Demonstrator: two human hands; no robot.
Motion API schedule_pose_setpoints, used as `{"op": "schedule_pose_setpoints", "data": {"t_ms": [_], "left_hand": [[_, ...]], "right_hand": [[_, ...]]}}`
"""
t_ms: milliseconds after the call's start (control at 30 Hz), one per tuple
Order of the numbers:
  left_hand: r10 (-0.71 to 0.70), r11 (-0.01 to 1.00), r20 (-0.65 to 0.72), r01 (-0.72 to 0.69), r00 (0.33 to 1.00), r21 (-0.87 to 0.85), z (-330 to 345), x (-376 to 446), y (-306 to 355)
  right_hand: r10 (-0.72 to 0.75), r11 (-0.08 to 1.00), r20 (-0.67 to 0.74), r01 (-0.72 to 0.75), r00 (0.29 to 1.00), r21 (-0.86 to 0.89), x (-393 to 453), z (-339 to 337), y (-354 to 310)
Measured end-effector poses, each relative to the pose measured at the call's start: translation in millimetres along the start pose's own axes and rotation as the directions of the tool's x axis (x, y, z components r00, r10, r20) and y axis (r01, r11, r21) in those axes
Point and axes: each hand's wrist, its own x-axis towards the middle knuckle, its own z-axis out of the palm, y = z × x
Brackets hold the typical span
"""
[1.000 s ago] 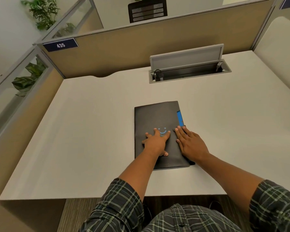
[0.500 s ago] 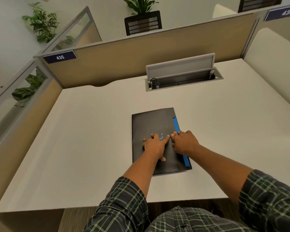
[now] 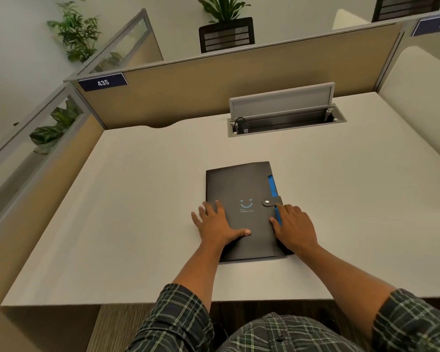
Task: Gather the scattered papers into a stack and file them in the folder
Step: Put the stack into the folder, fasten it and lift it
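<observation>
Resting flat, fingers spread: left hand (image 3: pixel 217 224), right hand (image 3: pixel 294 228) on snapped black plastic folder (image 3: pixel 241 189); careless lifting risking strap popping, papers spilling.

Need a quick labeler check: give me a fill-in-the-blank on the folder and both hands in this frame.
1. The black folder lies ____ on the desk, its snap tab fastened.
2. The left hand rests ____ on the folder's left edge.
3. The strip showing along the folder's right edge is ____.
4. The partition nameplate reads ____.

Missing words: closed; flat; blue; 435
</observation>
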Motion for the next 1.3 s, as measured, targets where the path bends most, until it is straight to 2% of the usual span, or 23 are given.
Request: {"op": "schedule_pose_setpoints", "data": {"t_ms": [133, 200, 267, 367, 467, 533, 567, 667, 733, 867, 1000, 1100, 1167, 1300], "left_hand": [[-0.103, 0.990, -0.060, 0.097, 0.993, -0.103, 3.0, -5.8, -6.2], [-0.136, 0.976, -0.085, 0.119, 0.987, -0.182, -3.0, -5.6, -5.5], [-0.205, 0.922, -0.059, 0.172, 0.977, -0.347, -8.8, -1.1, -8.1], [-0.305, 0.744, 0.072, 0.285, 0.950, -0.605, -14.8, 13.0, -22.5], [-0.329, 0.521, 0.209, 0.362, 0.921, -0.773, -16.1, 25.8, -41.1], [-0.286, 0.360, 0.276, 0.370, 0.918, -0.857, -18.5, 27.1, -48.9], [-0.239, 0.327, 0.295, 0.363, 0.925, -0.872, -19.6, 27.9, -52.7], [-0.077, 0.311, 0.334, 0.341, 0.939, -0.887, -25.5, 31.0, -67.8], [-0.009, 0.260, 0.339, 0.329, 0.941, -0.908, -32.1, 35.4, -77.5], [-0.044, 0.184, 0.245, 0.249, 0.968, -0.951, -49.8, 51.3, -87.0], [-0.087, 0.122, 0.180, 0.190, 0.980, -0.974, -66.8, 75.0, -89.2], [-0.118, 0.132, 0.137, 0.152, 0.983, -0.979, -82.4, 97.5, -94.9], [-0.125, 0.154, 0.117, 0.136, 0.985, -0.979, -93.8, 112.2, -101.4], [-0.107, 0.295, 0.091, 0.119, 0.990, -0.948, -116.5, 134.9, -114.1]], "right_hand": [[0.080, 0.975, -0.003, -0.078, 0.997, 0.208, -3.1, 2.5, -3.2], [0.163, 0.915, 0.044, -0.168, 0.986, 0.367, -1.9, 1.1, -7.7], [0.254, 0.811, 0.093, -0.264, 0.963, 0.522, 2.0, -4.5, -13.4], [0.327, 0.680, 0.167, -0.354, 0.930, 0.643, 9.7, -16.5, -15.0], [0.348, 0.618, 0.270, -0.436, 0.898, 0.654, 21.9, -20.2, -8.4], [0.367, 0.561, 0.333, -0.492, 0.869, 0.666, 30.8, -19.7, -7.3], [0.366, 0.531, 0.349, -0.501, 0.863, 0.684, 34.1, -18.3, -8.0], [0.342, 0.423, 0.350, -0.475, 0.872, 0.772, 39.1, -16.5, -14.4], [0.310, 0.358, 0.330, -0.431, 0.891, 0.828, 42.3, -18.7, -19.1], [0.201, 0.192, 0.348, -0.385, 0.916, 0.903, 54.7, -30.6, -32.4], [0.067, 0.027, 0.437, -0.440, 0.897, 0.898, 70.1, -40.5, -47.6], [-0.045, 0.017, 0.491, -0.491, 0.870, 0.871, 86.4, -42.6, -62.5], [-0.069, 0.012, 0.502, -0.503, 0.862, 0.864, 101.0, -41.3, -73.4], [-0.026, 0.004, 0.464, -0.464, 0.885, 0.886, 131.9, -35.9, -91.5]]}}
